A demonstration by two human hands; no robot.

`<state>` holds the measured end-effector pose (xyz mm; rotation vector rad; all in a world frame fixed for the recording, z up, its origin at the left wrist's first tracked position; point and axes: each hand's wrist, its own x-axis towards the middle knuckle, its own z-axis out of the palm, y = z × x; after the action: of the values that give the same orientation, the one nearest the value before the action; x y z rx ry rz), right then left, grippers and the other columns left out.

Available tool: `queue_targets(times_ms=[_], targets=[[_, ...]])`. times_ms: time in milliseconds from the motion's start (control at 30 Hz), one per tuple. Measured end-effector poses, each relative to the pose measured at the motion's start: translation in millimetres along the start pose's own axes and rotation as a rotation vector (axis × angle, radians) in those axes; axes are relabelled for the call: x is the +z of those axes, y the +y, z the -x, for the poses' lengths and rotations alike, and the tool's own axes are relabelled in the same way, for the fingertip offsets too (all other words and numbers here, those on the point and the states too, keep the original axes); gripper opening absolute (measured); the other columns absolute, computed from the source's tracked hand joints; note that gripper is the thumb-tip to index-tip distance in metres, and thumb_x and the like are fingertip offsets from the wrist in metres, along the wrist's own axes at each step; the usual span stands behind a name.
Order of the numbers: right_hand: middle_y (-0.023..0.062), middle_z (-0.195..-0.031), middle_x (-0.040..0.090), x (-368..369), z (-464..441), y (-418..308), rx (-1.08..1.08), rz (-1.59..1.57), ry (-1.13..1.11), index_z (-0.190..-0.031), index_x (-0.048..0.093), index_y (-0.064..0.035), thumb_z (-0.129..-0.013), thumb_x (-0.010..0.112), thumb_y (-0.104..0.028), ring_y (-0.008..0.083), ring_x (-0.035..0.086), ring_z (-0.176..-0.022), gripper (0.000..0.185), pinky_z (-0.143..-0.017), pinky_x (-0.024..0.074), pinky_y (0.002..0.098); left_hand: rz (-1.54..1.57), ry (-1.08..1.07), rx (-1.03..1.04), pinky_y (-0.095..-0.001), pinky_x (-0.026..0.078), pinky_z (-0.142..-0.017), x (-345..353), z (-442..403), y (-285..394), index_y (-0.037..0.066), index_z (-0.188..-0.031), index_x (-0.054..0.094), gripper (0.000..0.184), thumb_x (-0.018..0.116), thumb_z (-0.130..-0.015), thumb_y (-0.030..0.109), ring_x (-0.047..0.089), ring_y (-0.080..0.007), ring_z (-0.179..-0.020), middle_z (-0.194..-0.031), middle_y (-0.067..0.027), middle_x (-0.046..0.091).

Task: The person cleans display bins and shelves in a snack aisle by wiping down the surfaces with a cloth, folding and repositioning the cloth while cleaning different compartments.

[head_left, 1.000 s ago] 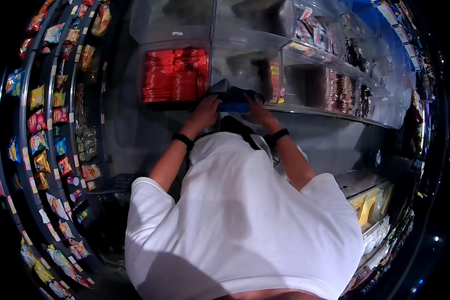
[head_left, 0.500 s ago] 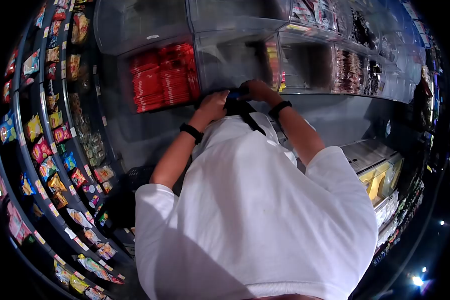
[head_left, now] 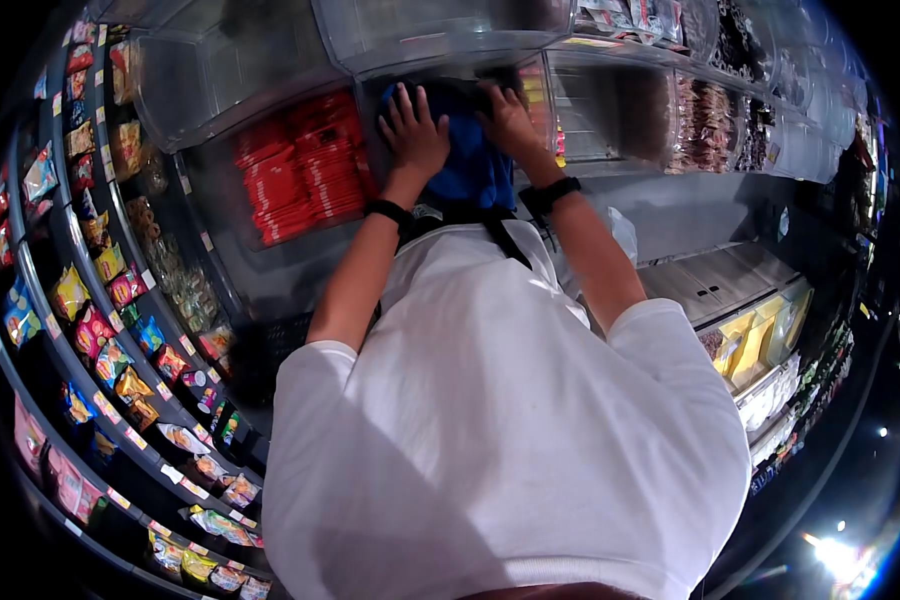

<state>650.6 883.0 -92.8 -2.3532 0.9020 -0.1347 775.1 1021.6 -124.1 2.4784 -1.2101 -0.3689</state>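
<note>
A blue, cloth-like item [head_left: 465, 165] with a dark edge lies in front of me, at the shelf bin just above my waist. My left hand [head_left: 416, 135] rests on its left part, fingers spread and pointing away from me. On the far right side of the item is my right hand [head_left: 511, 122], with its fingers apart and partly bent; its fingertips are in shadow. Neither hand is wrapped round anything that I can see. A black band is on each wrist. The item's exact kind is unclear.
Red packets [head_left: 305, 180] fill the bin at the left. Clear plastic bins [head_left: 610, 110] run along the right, some holding packaged goods. Snack shelves [head_left: 95, 330] curve down the left side, and a yellow-lit case [head_left: 755, 350] stands at the right.
Both hands have moved forward from close to my waist, and their fingers have spread. Much more of the blue item shows between and under them. The camera view has shifted slightly.
</note>
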Motion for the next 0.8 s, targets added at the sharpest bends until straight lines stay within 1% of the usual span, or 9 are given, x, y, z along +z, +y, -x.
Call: queue_targets(times_ms=[100, 167, 267, 400, 433, 500, 533, 600, 800], targets=[[0.0317, -0.13, 0.049, 62.7, 2.3, 30.4, -0.152, 0.057, -0.118, -0.142, 0.038, -0.0113, -0.083, 0.066, -0.022, 0.0495, 0.05, -0.119, 0.066, -0.097, 0.0451, 0.0512, -0.033, 0.013, 0.0, -0.063, 0.022, -0.111, 34.0, -18.6, -26.5, 0.003, -0.149, 0.031, 0.066, 0.051, -0.095, 0.034, 0.021, -0.0463, -0.143, -0.156, -0.0245, 0.021], [0.0322, -0.134, 0.046, 93.3, 10.3, 43.0, 0.029, 0.123, -0.452, -0.144, 0.037, -0.0129, -0.083, 0.065, -0.026, 0.0514, 0.048, -0.121, 0.068, -0.101, 0.0439, 0.0511, -0.081, -0.077, 0.007, -0.0593, 0.027, -0.112, 57.2, -16.7, -38.1, 0.002, -0.148, 0.033, 0.063, 0.051, -0.095, 0.031, 0.026, -0.0454, -0.142, -0.154, -0.0232, 0.028], [0.0341, -0.14, 0.039, 96.9, 14.1, 40.6, 0.064, 0.233, -0.54, -0.145, 0.037, -0.0151, -0.083, 0.063, -0.027, 0.0535, 0.049, -0.119, 0.069, -0.102, 0.0434, 0.0508, 0.041, -0.337, 0.024, -0.0609, 0.031, -0.109, 123.1, -7.4, -71.8, 0.002, -0.147, 0.033, 0.063, 0.051, -0.095, 0.032, 0.026, -0.0448, -0.142, -0.154, -0.0216, 0.029], [0.0343, -0.14, 0.041, 108.6, 13.3, 59.4, 0.15, 0.102, -0.597, -0.143, 0.042, -0.0152, -0.085, 0.06, -0.029, 0.0514, 0.054, -0.115, 0.062, -0.102, 0.0439, 0.0509, -0.051, -0.476, -0.1, -0.0571, 0.032, -0.11, 74.7, -5.3, -34.7, 0.008, -0.148, 0.036, 0.062, 0.046, -0.097, 0.043, 0.033, -0.0458, -0.138, -0.152, -0.0192, 0.033], [0.0316, -0.136, 0.047, 124.2, 19.3, 77.3, 0.088, 0.097, -0.692, -0.142, 0.044, -0.0148, -0.086, 0.059, -0.032, 0.0484, 0.056, -0.114, 0.06, -0.101, 0.0444, 0.0504, -0.052, -0.476, -0.109, -0.0571, 0.032, -0.11, 68.0, -6.9, -27.8, 0.008, -0.148, 0.036, 0.062, 0.046, -0.097, 0.043, 0.033, -0.0458, -0.138, -0.152, -0.0192, 0.033], [0.0289, -0.133, 0.052, 128.7, 17.7, 85.0, 0.007, 0.091, -0.786, -0.141, 0.046, -0.0144, -0.087, 0.057, -0.035, 0.0454, 0.058, -0.114, 0.059, -0.101, 0.0449, 0.0499, -0.039, -0.855, -0.215, -0.055, 0.035, -0.108, 55.2, -13.5, -21.1, 0.013, -0.149, 0.035, 0.064, 0.042, -0.098, 0.05, 0.024, -0.0413, -0.143, -0.159, -0.014, 0.022], [0.0254, -0.129, 0.057, 121.0, 20.3, 78.9, 0.001, 0.052, -0.918, -0.137, 0.05, -0.013, -0.088, 0.055, -0.039, 0.042, 0.059, -0.114, 0.055, -0.099, 0.0456, 0.0483, -0.042, -0.85, -0.225, -0.055, 0.035, -0.108, 57.8, -11.7, -23.8, 0.013, -0.149, 0.035, 0.064, 0.042, -0.098, 0.05, 0.024, -0.0413, -0.143, -0.159, -0.014, 0.022], [0.0219, -0.125, 0.061, 103.6, 21.6, 65.9, -0.015, 0.012, -1.052, -0.133, 0.055, -0.0117, -0.09, 0.052, -0.043, 0.0386, 0.06, -0.115, 0.054, -0.098, 0.0464, 0.0467, 0.041, -1.144, -0.237, -0.0542, 0.034, -0.11, 66.3, -3.3, -28.3, 0.014, -0.15, 0.033, 0.069, 0.037, -0.097, 0.058, 0.028, -0.0387, -0.143, -0.158, -0.0142, 0.023], [0.0124, -0.126, 0.064, 54.9, 25.0, 26.6, 0.11, 0.169, -1.126, -0.118, 0.065, -0.0106, -0.092, 0.044, -0.046, 0.0342, 0.061, -0.114, 0.049, -0.094, 0.0477, 0.0422, 0.042, -1.081, -0.391, -0.0573, 0.033, -0.11, 83.8, 30.5, -19.0, 0.013, -0.15, 0.034, 0.077, 0.035, -0.093, 0.065, 0.037, -0.0396, -0.138, -0.156, -0.0168, 0.028]])
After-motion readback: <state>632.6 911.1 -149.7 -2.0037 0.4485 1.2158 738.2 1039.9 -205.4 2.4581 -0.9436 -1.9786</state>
